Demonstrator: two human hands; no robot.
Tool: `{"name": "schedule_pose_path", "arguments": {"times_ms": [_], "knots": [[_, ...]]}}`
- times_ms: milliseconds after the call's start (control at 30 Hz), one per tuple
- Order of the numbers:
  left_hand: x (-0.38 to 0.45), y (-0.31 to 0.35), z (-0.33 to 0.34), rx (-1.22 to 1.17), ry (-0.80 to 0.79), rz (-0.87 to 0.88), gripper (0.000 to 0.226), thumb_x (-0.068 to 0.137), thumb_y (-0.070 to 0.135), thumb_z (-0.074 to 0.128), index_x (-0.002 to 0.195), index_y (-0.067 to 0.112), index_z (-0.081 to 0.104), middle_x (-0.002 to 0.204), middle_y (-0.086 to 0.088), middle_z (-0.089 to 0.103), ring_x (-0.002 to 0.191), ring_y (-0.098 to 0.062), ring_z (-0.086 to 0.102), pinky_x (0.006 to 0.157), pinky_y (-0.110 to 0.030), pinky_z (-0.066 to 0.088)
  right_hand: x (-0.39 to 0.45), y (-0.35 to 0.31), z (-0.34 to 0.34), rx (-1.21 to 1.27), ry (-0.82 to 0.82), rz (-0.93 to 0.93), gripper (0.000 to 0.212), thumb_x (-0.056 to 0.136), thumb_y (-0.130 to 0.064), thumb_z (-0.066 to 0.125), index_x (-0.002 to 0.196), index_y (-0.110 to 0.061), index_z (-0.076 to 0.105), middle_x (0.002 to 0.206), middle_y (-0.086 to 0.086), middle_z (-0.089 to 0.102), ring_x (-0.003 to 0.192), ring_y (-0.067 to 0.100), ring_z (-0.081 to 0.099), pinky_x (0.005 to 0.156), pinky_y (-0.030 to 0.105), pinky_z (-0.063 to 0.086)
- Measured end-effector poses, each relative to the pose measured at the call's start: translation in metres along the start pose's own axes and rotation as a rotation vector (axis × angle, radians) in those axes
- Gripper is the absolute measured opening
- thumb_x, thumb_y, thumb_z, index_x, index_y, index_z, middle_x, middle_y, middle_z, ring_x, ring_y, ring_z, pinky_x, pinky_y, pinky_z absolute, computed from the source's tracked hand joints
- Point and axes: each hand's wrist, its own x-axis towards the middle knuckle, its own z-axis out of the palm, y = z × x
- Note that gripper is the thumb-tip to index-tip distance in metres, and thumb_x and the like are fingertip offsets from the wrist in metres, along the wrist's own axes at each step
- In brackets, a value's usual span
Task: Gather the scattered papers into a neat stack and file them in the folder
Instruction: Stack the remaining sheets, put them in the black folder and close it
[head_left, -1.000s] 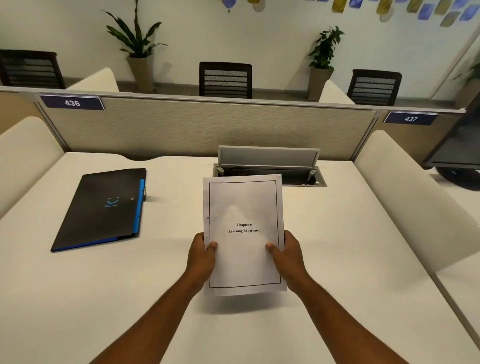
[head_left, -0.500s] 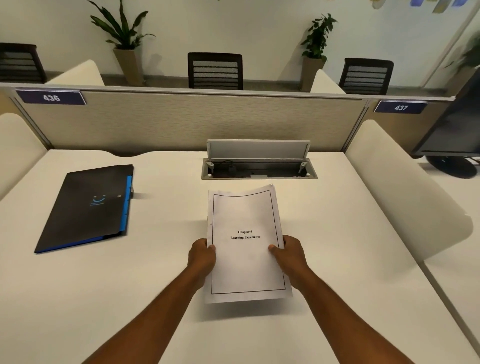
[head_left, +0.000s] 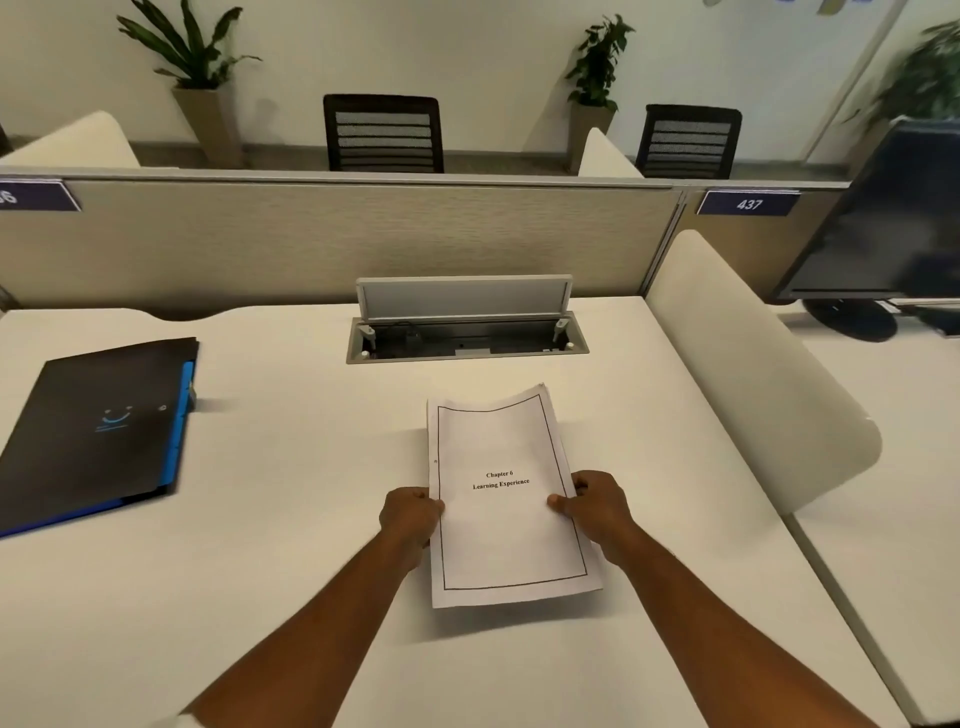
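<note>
A stack of white papers (head_left: 506, 530), its top sheet printed "Chapter 6 Learning Experience", is held just above the white desk (head_left: 291, 597) in the middle of the view. My left hand (head_left: 410, 517) grips its left edge and my right hand (head_left: 595, 504) grips its right edge, thumbs on top. The far end of the stack bends slightly upward. A closed black folder (head_left: 98, 426) with a blue spine edge lies flat on the desk at the left, well apart from the papers.
An open cable tray (head_left: 467, 338) with a raised lid is sunk into the desk behind the papers. A beige partition (head_left: 337, 239) closes the back and a white rounded divider (head_left: 748, 374) the right side. A dark monitor (head_left: 883, 223) stands on the neighbouring desk.
The paper stack has come down from a raised, tilted hold to lie lower and flatter over the desk. Both hands keep their grip on its edges; the view has shifted to the right.
</note>
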Motion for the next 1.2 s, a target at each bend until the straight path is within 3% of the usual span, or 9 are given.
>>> {"name": "schedule_pose_path", "arguments": {"times_ms": [133,233,300,400,467,667,933,1033,1200], "knots": [[-0.002,-0.001,0.023,0.065,0.094,0.06,0.012,0.077,0.008,0.073,0.072,0.019,0.072,0.076,0.003,0.07,0.077,-0.021,0.067,0.067,-0.025,0.052,0.014,0.013,-0.007,-0.085,0.035,0.005,0.019,0.077,-0.023,0.085,0.079,-0.016,0.068,0.077,-0.004,0.069,0.073,0.02,0.064,0.063,0.03,0.05],[-0.004,-0.006,0.033,0.133,0.185,0.11,0.012,0.075,0.012,0.077,0.083,0.019,0.073,0.076,0.007,0.067,0.083,-0.023,0.065,0.076,-0.027,0.051,0.021,0.02,-0.008,-0.238,0.076,-0.049,0.042,0.076,-0.029,0.084,0.065,-0.02,0.044,0.063,-0.007,0.048,0.058,0.015,0.043,0.052,0.028,0.033],[-0.005,-0.007,0.037,0.153,0.209,0.138,0.016,0.074,0.013,0.079,0.073,0.025,0.068,0.067,0.014,0.061,0.081,-0.023,0.065,0.072,-0.026,0.047,0.024,0.024,-0.008,-0.295,0.086,-0.064,0.047,0.075,-0.03,0.083,0.063,-0.02,0.038,0.061,-0.007,0.043,0.055,0.014,0.039,0.05,0.028,0.03],[-0.003,-0.006,0.042,0.169,0.228,0.163,0.02,0.072,0.013,0.079,0.07,0.026,0.064,0.069,0.011,0.063,0.082,-0.023,0.066,0.074,-0.028,0.05,0.029,0.028,-0.007,-0.338,0.076,-0.061,0.037,0.076,-0.034,0.081,0.071,-0.023,0.047,0.068,-0.007,0.051,0.064,0.016,0.049,0.056,0.029,0.036],[0.0,-0.004,0.042,0.199,0.236,0.171,0.016,0.071,0.014,0.08,0.078,0.019,0.067,0.075,0.005,0.067,0.083,-0.024,0.066,0.08,-0.032,0.054,0.03,0.032,-0.008,-0.335,0.074,-0.057,0.031,0.077,-0.039,0.081,0.089,-0.023,0.058,0.083,-0.008,0.059,0.08,0.017,0.058,0.067,0.028,0.04],[0.002,-0.007,0.04,0.227,0.248,0.145,0.021,0.069,0.018,0.084,0.081,0.014,0.067,0.086,-0.003,0.071,0.087,-0.024,0.066,0.083,-0.034,0.054,0.032,0.034,-0.01,-0.34,0.072,-0.038,0.058,0.076,-0.046,0.081,0.123,-0.02,0.059,0.113,-0.002,0.068,0.108,0.021,0.065,0.086,0.031,0.05],[0.0,-0.003,0.033,0.286,0.187,0.104,0.022,0.07,0.019,0.082,0.084,0.01,0.068,0.088,-0.002,0.067,0.089,-0.024,0.064,0.079,-0.029,0.053,0.028,0.031,-0.009,-0.337,0.146,-0.025,0.061,0.084,-0.047,0.073,0.132,-0.015,0.051,0.128,0.003,0.062,0.119,0.028,0.061,0.093,0.036,0.049],[-0.002,-0.003,0.024,0.313,0.155,0.087,0.021,0.067,0.015,0.079,0.077,0.011,0.061,0.082,-0.002,0.062,0.077,-0.024,0.059,0.07,-0.027,0.046,0.024,0.025,-0.006,-0.356,0.186,-0.081,0.055,0.086,-0.044,0.07,0.129,-0.015,0.051,0.122,0.005,0.064,0.117,0.031,0.061,0.091,0.037,0.051],[0.002,-0.01,-0.001,0.313,0.161,0.094,0.035,0.067,0.022,0.079,0.098,0.011,0.065,0.101,-0.004,0.068,0.091,-0.023,0.063,0.074,-0.027,0.048,0.018,0.009,0.006,-0.389,0.114,-0.17,0.036,0.088,-0.044,0.067,0.116,-0.023,0.057,0.108,-0.004,0.07,0.109,0.022,0.064,0.082,0.03,0.046]]}}
